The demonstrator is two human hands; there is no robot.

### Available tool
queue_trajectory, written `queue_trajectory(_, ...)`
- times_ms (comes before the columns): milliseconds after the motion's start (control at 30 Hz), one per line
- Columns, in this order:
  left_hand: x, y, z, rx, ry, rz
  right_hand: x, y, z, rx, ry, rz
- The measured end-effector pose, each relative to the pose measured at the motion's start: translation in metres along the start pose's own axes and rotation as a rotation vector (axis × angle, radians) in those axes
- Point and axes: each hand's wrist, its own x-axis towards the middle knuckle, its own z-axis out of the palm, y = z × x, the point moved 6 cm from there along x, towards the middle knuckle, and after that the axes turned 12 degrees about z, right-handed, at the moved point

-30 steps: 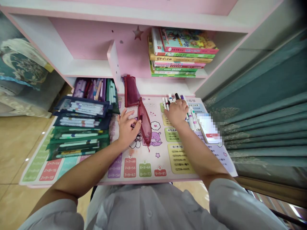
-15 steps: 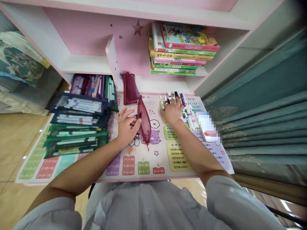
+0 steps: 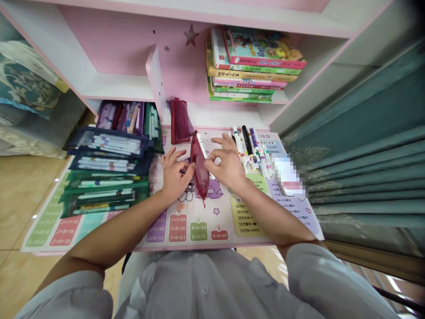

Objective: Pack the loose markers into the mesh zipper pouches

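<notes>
A dark red mesh pencil pouch [image 3: 201,177] lies lengthwise on the desk, its long opening parted. My left hand [image 3: 176,173] pinches the pouch's left edge between thumb and forefinger, the other fingers spread. On the pouch's right side, my right hand [image 3: 227,164] grips a white marker [image 3: 201,145] between thumb and forefinger, held slanting along the pouch's opening. Right of that hand lies a loose pile of markers [image 3: 249,148], mostly white, with black and purple ones among them. A second dark red mesh pouch [image 3: 181,119] rests flat at the back of the desk.
Green and navy mesh pouches filled with markers [image 3: 106,190] are stacked at the left. More filled pouches [image 3: 124,117] sit behind them. A phone [image 3: 288,175] lies at the right. Books [image 3: 252,66] are piled on the pink shelf, and a teal curtain [image 3: 361,155] hangs beside the desk.
My right hand has moved left from the marker pile to the pouch, carrying a white marker. My left hand stays at the pouch's edge.
</notes>
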Motion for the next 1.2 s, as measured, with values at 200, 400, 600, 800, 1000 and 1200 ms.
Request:
queue_trajectory(200, 0.0, 0.002, 0.0, -0.001, 0.016, 0.011, -0.012, -0.003, 0.032, -0.178, -0.24, 0.072)
queue_trajectory(400, 0.0, 0.003, 0.001, 0.001, -0.002, 0.019, -0.014, 0.005, 0.047, -0.378, -0.462, 0.138)
queue_trajectory(600, 0.001, 0.002, 0.0, -0.005, -0.016, 0.02, -0.015, 0.008, 0.049, -0.421, -0.457, 0.113)
queue_trajectory(800, -0.001, 0.0, 0.002, -0.012, -0.004, 0.017, 0.007, 0.014, 0.016, -0.12, -0.156, 0.061)
queue_trajectory(1000, -0.002, 0.0, 0.002, -0.029, 0.001, 0.019, 0.049, 0.074, -0.017, -0.323, 0.131, 0.279)
queue_trajectory(1200, -0.002, -0.001, 0.002, -0.032, 0.01, 0.027, 0.066, 0.126, -0.015, -0.556, 0.178, 0.448)
